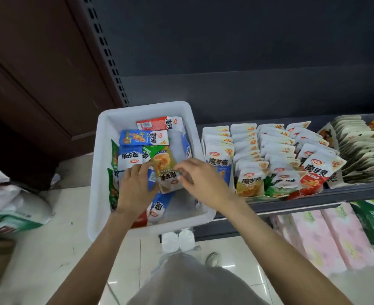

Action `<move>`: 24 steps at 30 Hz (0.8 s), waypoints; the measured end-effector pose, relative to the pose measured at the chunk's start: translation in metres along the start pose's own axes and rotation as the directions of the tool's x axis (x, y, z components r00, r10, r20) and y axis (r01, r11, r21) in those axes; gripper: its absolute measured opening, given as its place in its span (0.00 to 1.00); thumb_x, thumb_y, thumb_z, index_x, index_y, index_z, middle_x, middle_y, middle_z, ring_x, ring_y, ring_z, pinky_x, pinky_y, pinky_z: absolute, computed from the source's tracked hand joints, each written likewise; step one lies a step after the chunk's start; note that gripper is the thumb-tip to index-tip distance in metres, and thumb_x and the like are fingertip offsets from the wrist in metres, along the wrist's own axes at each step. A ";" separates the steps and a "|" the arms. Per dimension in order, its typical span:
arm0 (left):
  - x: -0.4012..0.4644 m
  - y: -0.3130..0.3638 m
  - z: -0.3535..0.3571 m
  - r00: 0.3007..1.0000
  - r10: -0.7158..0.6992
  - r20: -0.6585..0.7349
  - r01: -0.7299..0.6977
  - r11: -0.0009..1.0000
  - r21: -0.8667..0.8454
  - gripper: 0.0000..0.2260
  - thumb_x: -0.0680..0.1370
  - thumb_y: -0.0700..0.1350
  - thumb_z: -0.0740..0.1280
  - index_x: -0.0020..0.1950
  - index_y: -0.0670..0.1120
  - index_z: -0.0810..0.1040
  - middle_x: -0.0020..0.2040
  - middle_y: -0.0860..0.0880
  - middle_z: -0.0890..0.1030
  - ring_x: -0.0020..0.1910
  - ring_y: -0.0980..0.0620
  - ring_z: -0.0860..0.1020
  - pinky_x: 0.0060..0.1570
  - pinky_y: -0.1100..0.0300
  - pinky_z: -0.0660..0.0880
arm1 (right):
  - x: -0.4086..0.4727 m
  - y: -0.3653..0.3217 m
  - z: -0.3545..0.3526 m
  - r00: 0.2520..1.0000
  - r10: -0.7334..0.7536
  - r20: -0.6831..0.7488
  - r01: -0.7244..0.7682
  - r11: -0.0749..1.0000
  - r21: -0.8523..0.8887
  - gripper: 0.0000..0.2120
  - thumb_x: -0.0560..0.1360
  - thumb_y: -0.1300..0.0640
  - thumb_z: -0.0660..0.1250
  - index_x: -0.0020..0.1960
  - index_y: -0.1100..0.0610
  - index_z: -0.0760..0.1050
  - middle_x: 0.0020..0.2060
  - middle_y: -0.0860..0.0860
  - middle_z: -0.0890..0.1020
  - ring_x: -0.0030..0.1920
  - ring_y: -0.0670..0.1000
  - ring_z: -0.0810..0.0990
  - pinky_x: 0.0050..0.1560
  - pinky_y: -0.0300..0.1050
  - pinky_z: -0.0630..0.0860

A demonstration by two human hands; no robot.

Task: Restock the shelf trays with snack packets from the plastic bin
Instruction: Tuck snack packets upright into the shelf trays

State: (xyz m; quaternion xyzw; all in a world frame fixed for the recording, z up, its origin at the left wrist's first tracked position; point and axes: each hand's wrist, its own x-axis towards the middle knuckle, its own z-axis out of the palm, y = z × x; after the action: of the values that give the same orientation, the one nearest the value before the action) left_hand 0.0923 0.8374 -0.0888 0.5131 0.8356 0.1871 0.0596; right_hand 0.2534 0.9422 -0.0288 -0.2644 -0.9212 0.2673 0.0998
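A white plastic bin (106, 137) holds several snack packets in blue, green, red and yellow. Both hands are inside it. My right hand (200, 180) pinches the right edge of a yellow packet (165, 167) lying on top of the pile. My left hand (135, 183) rests on the packets at that packet's left side, fingers curled at its edge. To the right, shelf trays (271, 159) hold rows of upright packets, with blue, yellow, green and red packets at the front.
The dark shelf edge (313, 199) runs right of the bin. Pink tissue packs (326, 236) and a green pack (373, 221) lie on the lower shelf. White bags (16, 203) sit on the floor at the left. A brown wooden cabinet (38, 69) stands behind.
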 end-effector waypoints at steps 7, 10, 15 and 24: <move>0.017 -0.027 0.010 0.953 -0.157 0.261 0.146 0.987 0.061 0.26 0.75 0.47 0.67 0.71 0.46 0.63 0.68 0.44 0.67 0.67 0.43 0.63 0.66 0.53 0.61 | 0.075 -0.009 0.085 0.886 0.415 0.209 -0.250 0.805 -0.538 0.17 0.78 0.53 0.62 0.63 0.60 0.67 0.57 0.57 0.77 0.57 0.57 0.76 0.54 0.51 0.71; 0.016 -0.033 0.009 0.957 -0.151 0.249 0.148 0.988 0.029 0.26 0.75 0.47 0.66 0.72 0.46 0.63 0.68 0.45 0.67 0.67 0.45 0.63 0.66 0.54 0.61 | 0.082 -0.010 0.095 0.864 0.458 0.209 -0.317 0.818 -0.480 0.26 0.74 0.58 0.68 0.67 0.59 0.60 0.59 0.60 0.71 0.57 0.59 0.74 0.49 0.49 0.72; 0.012 -0.033 0.006 0.981 -0.132 0.141 0.146 0.985 -0.092 0.31 0.74 0.49 0.69 0.74 0.47 0.60 0.69 0.45 0.66 0.68 0.45 0.64 0.64 0.51 0.66 | 0.069 -0.014 0.070 0.924 0.381 0.044 -0.372 0.918 -0.137 0.29 0.74 0.60 0.70 0.68 0.52 0.59 0.53 0.58 0.76 0.49 0.59 0.80 0.41 0.48 0.73; 0.024 0.015 -0.045 0.875 0.468 -0.128 -0.483 0.865 -0.139 0.34 0.72 0.53 0.70 0.74 0.49 0.60 0.74 0.50 0.62 0.75 0.51 0.55 0.74 0.51 0.49 | -0.002 -0.026 -0.055 0.990 0.134 0.052 -0.126 0.982 -0.139 0.36 0.72 0.50 0.71 0.72 0.37 0.56 0.46 0.50 0.82 0.39 0.50 0.77 0.33 0.45 0.68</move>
State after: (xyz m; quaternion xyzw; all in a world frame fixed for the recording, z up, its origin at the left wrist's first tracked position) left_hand 0.0808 0.8534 -0.0392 0.6874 0.6666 0.2879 0.0167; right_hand 0.2621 0.9467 0.0316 -0.3217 -0.9206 0.2183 0.0358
